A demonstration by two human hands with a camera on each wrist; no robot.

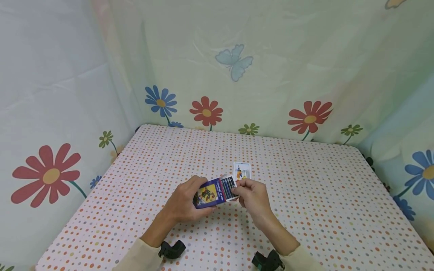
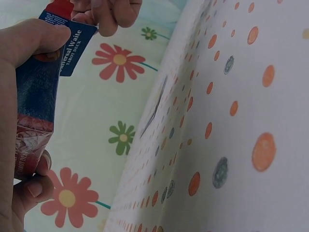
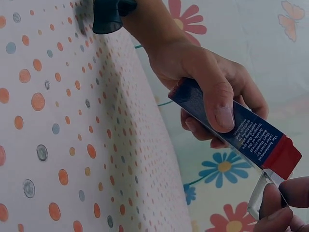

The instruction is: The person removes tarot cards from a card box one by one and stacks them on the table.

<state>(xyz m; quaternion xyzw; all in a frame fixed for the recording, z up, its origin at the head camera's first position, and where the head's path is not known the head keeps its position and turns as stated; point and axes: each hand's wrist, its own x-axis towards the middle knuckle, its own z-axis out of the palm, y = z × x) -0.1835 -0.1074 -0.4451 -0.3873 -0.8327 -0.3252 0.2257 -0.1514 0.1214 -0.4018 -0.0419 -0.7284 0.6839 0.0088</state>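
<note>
My left hand (image 1: 184, 199) grips a blue tarot card box (image 1: 207, 194) lettered "Universal Waite Tarot Deck", held above the table, with the thumb along its near side. A dark-faced, white-edged tarot card (image 1: 228, 187) sticks out of the box's open right end. My right hand (image 1: 253, 197) pinches that card between thumb and fingers. In the right wrist view the card (image 3: 257, 199) shows beside the red end flap (image 3: 287, 159). Whether more cards are inside the box is hidden. Just behind my right hand, a single picture card (image 1: 242, 171) lies on the table.
A dotted cloth covers the table (image 1: 322, 203). Curtains (image 1: 271, 71) printed with flowers and a butterfly hang behind it and along both sides. A black wrist device (image 1: 172, 249) sits at the left sleeve, and another (image 1: 268, 260) at the right.
</note>
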